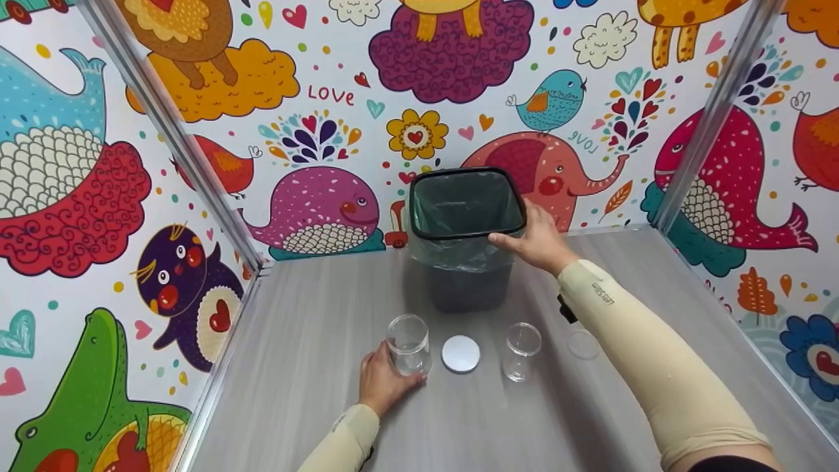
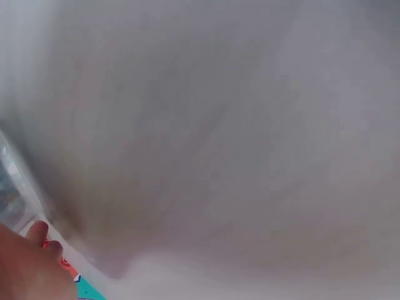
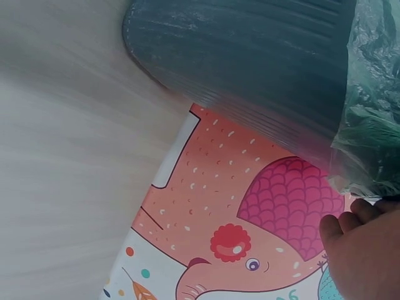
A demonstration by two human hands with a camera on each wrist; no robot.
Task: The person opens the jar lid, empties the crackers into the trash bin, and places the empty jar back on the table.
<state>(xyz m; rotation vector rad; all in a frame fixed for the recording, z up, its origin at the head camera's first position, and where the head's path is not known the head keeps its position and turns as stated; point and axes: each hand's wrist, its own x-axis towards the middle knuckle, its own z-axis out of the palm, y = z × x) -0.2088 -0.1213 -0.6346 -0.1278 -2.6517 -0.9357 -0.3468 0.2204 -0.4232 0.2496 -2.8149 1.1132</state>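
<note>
In the head view a grey trash bin (image 1: 468, 288) with a black rim stands at the back, lined with a thin clear plastic bag (image 1: 452, 254). My right hand (image 1: 543, 239) grips the bin's right front corner, thumb over the rim. In the right wrist view its fingers show beside the folded bag edge (image 3: 372, 125). At the front left, my left hand (image 1: 385, 381) holds a clear plastic jar (image 1: 409, 344) with no lid on, fingers and thumb round its lower part. Only part of that hand (image 2: 31, 265) shows in the left wrist view.
A white round lid (image 1: 461, 354) lies between the held jar and a second, smaller clear jar (image 1: 522, 352). Farther right lies a clear disc (image 1: 583, 344) beside my right forearm. Cartoon-printed walls (image 1: 321, 210) with metal posts border the grey table (image 1: 314, 328).
</note>
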